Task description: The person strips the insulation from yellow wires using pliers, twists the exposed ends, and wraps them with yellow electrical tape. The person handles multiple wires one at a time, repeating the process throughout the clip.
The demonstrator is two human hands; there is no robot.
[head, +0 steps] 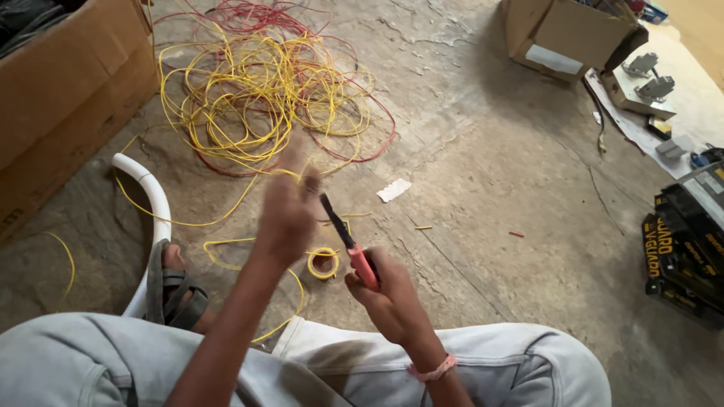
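Observation:
My right hand (pixel 388 298) grips the pink handles of a pair of cutting pliers (pixel 348 241), dark jaws pointing up and left. My left hand (pixel 286 215), blurred with motion, is raised above the floor and pinches a strand of yellow wire (pixel 226 218) that trails off to the left. That strand leads toward a large tangle of yellow and red wires (pixel 264 90) lying on the concrete floor ahead. A small roll of yellow tape (pixel 324 261) lies on the floor just below the pliers, between my hands.
A brown cardboard box (pixel 60 90) stands at left, another cardboard box (pixel 566 34) at top right. A curved white pipe (pixel 154 203) lies beside my sandalled foot (pixel 177 290). Black and yellow packages (pixel 682 256) are stacked at right, with metal parts (pixel 648 75) on paper.

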